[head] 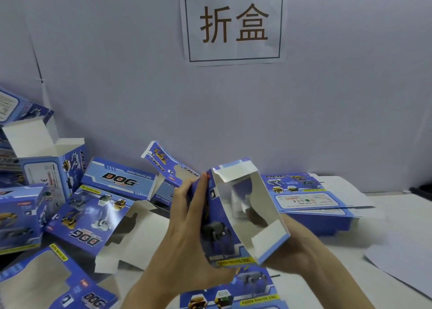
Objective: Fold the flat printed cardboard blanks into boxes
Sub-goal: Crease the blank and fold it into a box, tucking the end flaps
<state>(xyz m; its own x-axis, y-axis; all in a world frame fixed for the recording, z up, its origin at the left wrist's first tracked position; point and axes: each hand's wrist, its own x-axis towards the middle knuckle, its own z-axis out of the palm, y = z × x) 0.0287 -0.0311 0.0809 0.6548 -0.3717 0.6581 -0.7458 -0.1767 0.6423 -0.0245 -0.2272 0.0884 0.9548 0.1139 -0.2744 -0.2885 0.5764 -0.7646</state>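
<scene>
While a pale grey wall (117,74) fills the whole background behind it, the half-formed box (217,226) is held up at centre, over the white table (385,217), and serves as the reference for everything else. To the left of that box lies a heap of folded boxes (70,201), blue and white, tumbled at all angles with several end flaps standing open; their faces read "DOG", a lid strip reads "FUNNY MOVING DOG", and a side label carries "WARNING" and a CE mark. High above the box a paper sign (233,23) is stuck to the wall, framed in a thin black line and printed with the characters "折盒". Just behind and to the right of the box sits a stack of flat blanks (313,198), back panel up, its "DOG" heading and "WARNING" label reading upside down. Farther right a plain white sheet (402,262) lies on the table. Directly below the box another flat blank (233,294) shows robot dogs and a yellow "FUNNY MOVING DOG" strip. The box itself is tilted, its open end and white inside facing the camera, one end flap bent inward. The left hand (184,226) presses flat, fingers straight, against its left printed face. The right hand (299,245) grips it from beneath at the lower right corner, fingers tucked out of sight behind the card.
</scene>
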